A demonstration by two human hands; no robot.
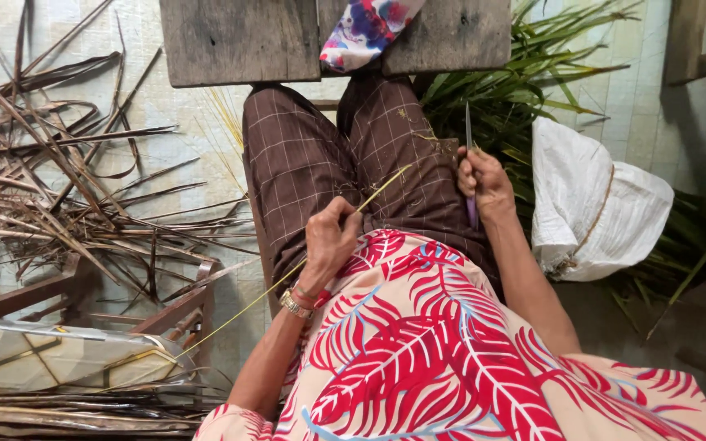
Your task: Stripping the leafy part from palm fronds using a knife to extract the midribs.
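Room is tight around the lap: a wooden bench (239,41) closes the front, dry brown leaf strips (67,180) crowd the left floor — green leaves (525,90) and a white sack (590,208) block the right. Open passage — only above the knees (345,147).

Soft, even daylight is being spread across the scene; the lower right corner is being left dim, and edges are being slightly bent.
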